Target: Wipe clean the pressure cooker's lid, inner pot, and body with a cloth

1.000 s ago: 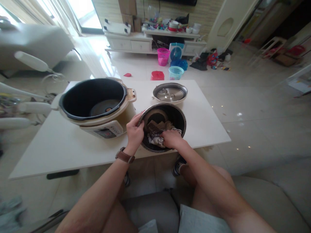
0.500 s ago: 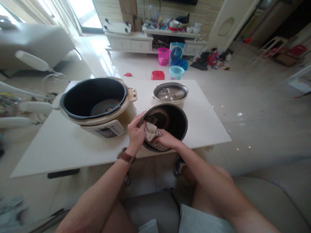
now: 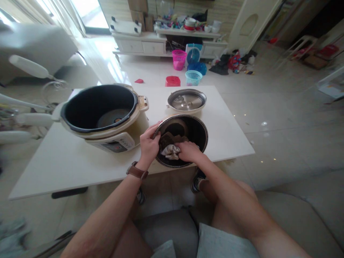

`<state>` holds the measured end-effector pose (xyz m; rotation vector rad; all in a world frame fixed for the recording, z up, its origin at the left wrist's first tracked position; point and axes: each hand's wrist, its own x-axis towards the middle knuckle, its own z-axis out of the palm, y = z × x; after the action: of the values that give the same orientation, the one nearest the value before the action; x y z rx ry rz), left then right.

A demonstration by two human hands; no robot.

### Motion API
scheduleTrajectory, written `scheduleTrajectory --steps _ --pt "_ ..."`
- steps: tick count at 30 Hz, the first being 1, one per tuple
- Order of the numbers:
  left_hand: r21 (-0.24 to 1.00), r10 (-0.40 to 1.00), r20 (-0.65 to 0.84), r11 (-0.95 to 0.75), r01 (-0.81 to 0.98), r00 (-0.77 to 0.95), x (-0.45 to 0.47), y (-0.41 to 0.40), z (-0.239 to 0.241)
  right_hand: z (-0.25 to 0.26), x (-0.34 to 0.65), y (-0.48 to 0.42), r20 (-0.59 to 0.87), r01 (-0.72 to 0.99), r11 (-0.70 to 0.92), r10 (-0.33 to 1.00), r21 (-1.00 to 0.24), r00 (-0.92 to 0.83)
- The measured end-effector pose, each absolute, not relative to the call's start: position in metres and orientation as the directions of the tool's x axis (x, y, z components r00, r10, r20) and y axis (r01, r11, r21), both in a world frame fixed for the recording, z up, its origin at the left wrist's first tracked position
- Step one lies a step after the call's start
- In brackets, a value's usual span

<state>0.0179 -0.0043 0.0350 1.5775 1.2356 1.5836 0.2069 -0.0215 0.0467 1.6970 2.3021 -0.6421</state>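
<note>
On the white table that fills most of my feed, the biggest thing is the rice cooker. It sits on the left half with its top open, so I'm looking straight down into the dark, empty well. Just right of it, close to the near edge of the table, is the pot, round with a dark inside and a shiny rim, standing upright on the tabletop and almost touching the cooker. Behind the pot, a bit further from me, the lid lies on the table by itself, not touching the pot. Out on the floor past the table there's a pink basket, a blue basket and a red tub bunched near each other. Now the hands. The left hand is clamped on the left side of the pot's rim, with the fingers curled over the edge and the thumb side out. The right hand is down inside the pot with its fingers folded onto the cloth, pressing it against the near inner wall. The cloth is scrunched up, pale with darker patches, and sits wholly inside the pot between the two hands. A brown watch is on the left wrist.
</note>
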Motion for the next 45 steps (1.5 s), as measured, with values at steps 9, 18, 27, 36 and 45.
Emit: scheduleTrajectory --steps 9,18,27,36,45 --pt "0.885 0.882 0.453 -0.427 0.186 -0.129 0.019 -0.006 0.034 0.033 0.193 -0.019 -0.390 0.934 0.074 0.895 -0.350 -0.217" --pt "0.891 0.878 0.446 -0.416 0.182 -0.173 0.018 -0.005 0.033 0.031 0.193 -0.017 -0.386 0.906 0.144 0.870 -0.397 -0.307" --pt "0.891 0.881 0.440 -0.405 0.203 -0.174 0.018 -0.006 0.033 0.032 0.187 -0.021 -0.357 0.923 0.116 0.899 -0.367 -0.255" --pt "0.883 0.879 0.452 -0.416 0.219 -0.154 0.018 -0.006 0.032 0.028 0.191 -0.019 -0.363 0.919 0.134 0.890 -0.371 -0.276" --pt "0.885 0.878 0.453 -0.422 0.197 -0.151 0.019 -0.007 0.033 0.030 0.191 -0.018 -0.365 0.915 0.136 0.887 -0.379 -0.283"
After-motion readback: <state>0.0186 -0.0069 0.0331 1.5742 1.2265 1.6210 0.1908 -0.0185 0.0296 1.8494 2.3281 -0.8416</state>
